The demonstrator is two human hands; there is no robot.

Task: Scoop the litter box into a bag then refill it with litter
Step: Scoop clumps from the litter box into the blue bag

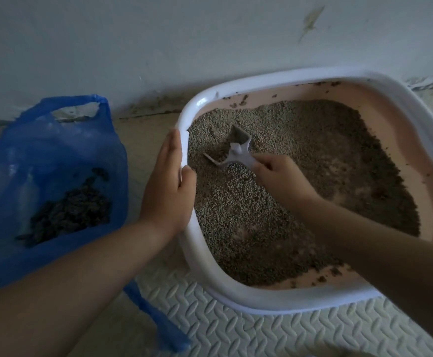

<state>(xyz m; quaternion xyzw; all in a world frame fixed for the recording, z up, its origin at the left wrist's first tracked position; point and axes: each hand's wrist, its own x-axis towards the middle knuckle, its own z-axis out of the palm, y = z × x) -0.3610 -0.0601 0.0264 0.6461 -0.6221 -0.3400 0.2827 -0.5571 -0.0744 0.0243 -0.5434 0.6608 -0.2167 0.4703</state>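
A white-rimmed litter box [261, 78] with a pink inner wall sits on the floor, holding grey-brown granular litter [300, 155]. My right hand [280, 173] grips the handle of a small white scoop [236, 150], whose blade is dug into the litter near the box's left side. My left hand [169, 186] lies against the box's left rim, fingers straight along the outside and thumb over the edge. To the left an open blue plastic bag [42, 161] holds a dark heap of scooped litter [68, 210].
A pale wall [158, 34] stands close behind the box and bag. A white textured foam mat [236, 331] lies under the box's near side. One bag handle [156, 320] trails across the floor toward me. Dirty clumps stick to the box's inner wall.
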